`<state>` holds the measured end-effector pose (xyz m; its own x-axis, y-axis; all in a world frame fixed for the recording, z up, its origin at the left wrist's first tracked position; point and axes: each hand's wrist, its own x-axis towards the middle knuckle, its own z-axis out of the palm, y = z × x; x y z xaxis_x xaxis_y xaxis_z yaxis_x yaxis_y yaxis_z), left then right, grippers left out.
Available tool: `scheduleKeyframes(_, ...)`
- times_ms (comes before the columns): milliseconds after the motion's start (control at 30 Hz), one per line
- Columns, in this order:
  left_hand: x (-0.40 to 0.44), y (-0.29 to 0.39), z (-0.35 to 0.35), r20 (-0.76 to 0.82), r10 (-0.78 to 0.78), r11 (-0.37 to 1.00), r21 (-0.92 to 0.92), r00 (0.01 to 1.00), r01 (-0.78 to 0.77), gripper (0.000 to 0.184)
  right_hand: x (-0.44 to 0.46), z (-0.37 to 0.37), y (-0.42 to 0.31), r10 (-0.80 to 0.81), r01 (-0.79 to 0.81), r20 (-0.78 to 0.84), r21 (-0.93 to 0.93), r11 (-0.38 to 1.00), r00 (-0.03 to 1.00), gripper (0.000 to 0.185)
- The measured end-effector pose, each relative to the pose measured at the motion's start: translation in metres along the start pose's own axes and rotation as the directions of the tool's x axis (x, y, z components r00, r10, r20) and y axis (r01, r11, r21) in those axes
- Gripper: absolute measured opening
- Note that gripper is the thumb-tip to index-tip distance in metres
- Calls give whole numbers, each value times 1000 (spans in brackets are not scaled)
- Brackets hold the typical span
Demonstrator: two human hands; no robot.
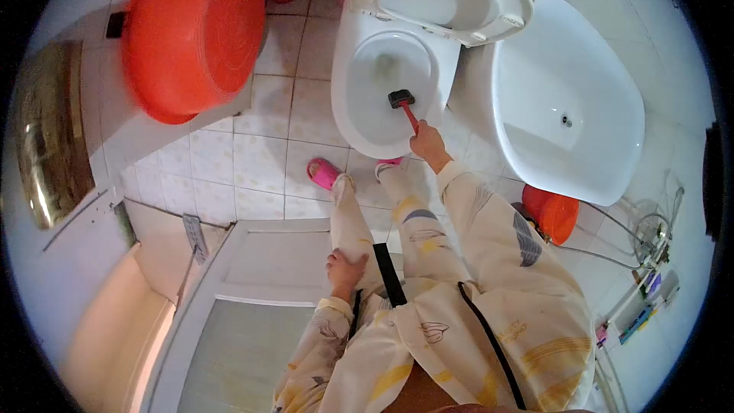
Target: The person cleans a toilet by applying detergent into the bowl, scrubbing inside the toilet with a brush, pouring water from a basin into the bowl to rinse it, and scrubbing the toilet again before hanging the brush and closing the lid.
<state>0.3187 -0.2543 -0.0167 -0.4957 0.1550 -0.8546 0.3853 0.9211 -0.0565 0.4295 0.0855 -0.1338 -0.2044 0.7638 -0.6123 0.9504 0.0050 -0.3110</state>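
My right hand [430, 144] is wrapped around the red handle of a toilet brush [401, 99] with a dark head. The brush head is inside the bowl of a white toilet [359, 117], on the side nearer my hand. A dull patch shows at the bottom of the bowl. The toilet seat and lid [489, 0] are tipped up at the back. My left hand [345, 269] rests on my left leg near the knee, fingers bent loosely over the trouser cloth, with no object visible in it.
A white bathtub [535, 134] stands right of the toilet, with an orange bucket [552, 214] below it. A large red basin [195, 34] leans at the upper left. A white door [260, 260] is close on my left. Shower fittings [652, 241] line the right wall.
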Motion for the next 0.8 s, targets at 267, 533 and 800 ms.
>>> scheduleKeyframes(267, 48, -8, -42, 80, -27, 982, 189, 996, 12, 81, 45, 33, -22, 32, -41, -42, -240, 970, 999, 24)
scheduleKeyframes(533, 73, -37, -54, 16, 46, 961, 274, 999, -49, 78, 142, 106, -49, 125, -120, -211, 34, 992, 970, 26)
scheduleKeyframes(800, 79, -42, -62, 45, 27, 961, 273, 999, -39, 75, 151, 102, -39, 219, -197, -123, 174, 965, 968, 30)
